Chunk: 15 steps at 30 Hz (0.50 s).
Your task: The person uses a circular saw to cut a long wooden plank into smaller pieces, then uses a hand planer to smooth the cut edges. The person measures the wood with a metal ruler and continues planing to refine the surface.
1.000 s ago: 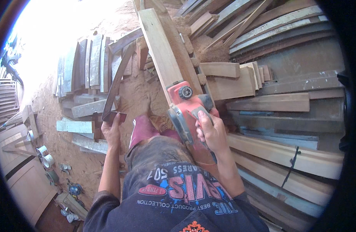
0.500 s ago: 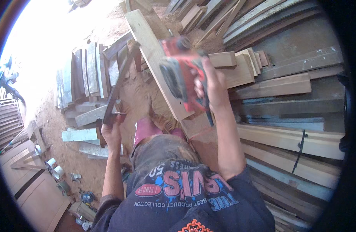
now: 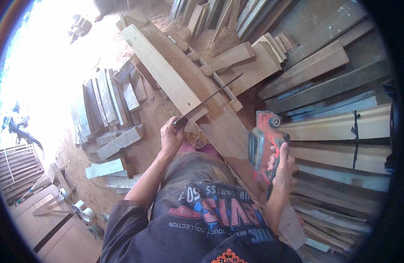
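L hand (image 3: 172,136) grips a thin metal straightedge (image 3: 208,101) laid across the long plank (image 3: 175,85); R hand (image 3: 281,163) clenches the red planer (image 3: 263,142) (lifted off, right edge). Keep straightedge flat, planer clear.

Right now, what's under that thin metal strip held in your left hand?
The metal strip, pinched by the left hand, lies across the long plank. Past the plank, its tip sits over shorter boards. Whether it touches the wood is hidden.

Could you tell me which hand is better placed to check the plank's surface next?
Left, probably: the left hand already holds the metal rule across the plank, while the right hand holds the red planer off it.
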Tool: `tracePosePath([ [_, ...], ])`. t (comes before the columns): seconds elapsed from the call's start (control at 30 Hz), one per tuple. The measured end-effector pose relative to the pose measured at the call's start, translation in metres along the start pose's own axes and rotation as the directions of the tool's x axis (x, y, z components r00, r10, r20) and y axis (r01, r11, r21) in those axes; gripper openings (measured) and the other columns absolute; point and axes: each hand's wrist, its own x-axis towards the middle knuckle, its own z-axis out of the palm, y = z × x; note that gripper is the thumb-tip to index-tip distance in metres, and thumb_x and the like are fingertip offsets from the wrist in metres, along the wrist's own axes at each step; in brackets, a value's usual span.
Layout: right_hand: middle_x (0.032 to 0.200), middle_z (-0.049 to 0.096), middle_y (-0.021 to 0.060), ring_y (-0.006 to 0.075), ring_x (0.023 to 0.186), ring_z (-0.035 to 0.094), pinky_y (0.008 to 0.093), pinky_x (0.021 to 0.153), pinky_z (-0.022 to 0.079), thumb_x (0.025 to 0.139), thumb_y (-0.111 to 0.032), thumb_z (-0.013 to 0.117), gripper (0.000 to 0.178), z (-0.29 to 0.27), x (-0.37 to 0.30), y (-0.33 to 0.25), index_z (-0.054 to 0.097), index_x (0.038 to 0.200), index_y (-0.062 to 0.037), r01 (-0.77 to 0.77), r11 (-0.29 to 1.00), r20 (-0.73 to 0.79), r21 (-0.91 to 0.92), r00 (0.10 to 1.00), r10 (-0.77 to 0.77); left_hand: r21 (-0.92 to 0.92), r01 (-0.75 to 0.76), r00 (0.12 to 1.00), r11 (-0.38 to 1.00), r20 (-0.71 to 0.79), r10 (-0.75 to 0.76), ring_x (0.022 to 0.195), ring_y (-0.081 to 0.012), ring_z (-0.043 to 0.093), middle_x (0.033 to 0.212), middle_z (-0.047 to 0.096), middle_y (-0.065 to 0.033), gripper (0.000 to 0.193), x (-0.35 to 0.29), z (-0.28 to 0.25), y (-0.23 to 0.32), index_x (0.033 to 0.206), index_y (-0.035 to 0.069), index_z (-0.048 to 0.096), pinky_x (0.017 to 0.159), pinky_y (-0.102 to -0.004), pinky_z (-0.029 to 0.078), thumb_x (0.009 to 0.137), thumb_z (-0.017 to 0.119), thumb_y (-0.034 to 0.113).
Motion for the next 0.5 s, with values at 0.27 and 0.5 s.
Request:
tracePosePath([
  [0.27, 0.068, 0.054, -0.0013, 0.009, 0.053, 0.05, 0.027, 0.048, 0.04, 0.107, -0.063, 0.061, 0.062, -0.013, -0.017, 0.027, 0.067, 0.111, -0.0012, -0.068, 0.994, 0.037, -0.089, 0.997, 0.071, 0.048, 0.013, 1.0, 0.999, 0.016, -0.014, 0.092, -0.029, 0.079, 0.102, 0.079, -0.0171, 0.02, 0.001, 0.0, -0.015, 0.116, 0.003, 0.074, 0.083, -0.0395, 0.06, 0.096, 0.076, 0.006],
  [0.5, 0.07, 0.053, -0.0017, 0.0082, 0.058, 0.051, 0.026, 0.053, 0.042, 0.108, -0.058, 0.065, 0.06, 0.005, -0.014, 0.017, 0.066, 0.115, 0.0013, -0.03, 0.989, 0.211, -0.146, 0.976, 0.061, -0.134, -0.041, 0.997, 0.99, -0.075, 0.031, 0.088, -0.0147, 0.073, 0.098, 0.082, -0.0139, 0.02, 0.047, -0.011, -0.05, 0.114, -0.003, 0.076, 0.08, -0.0355, 0.059, 0.096, 0.073, 0.003],
])
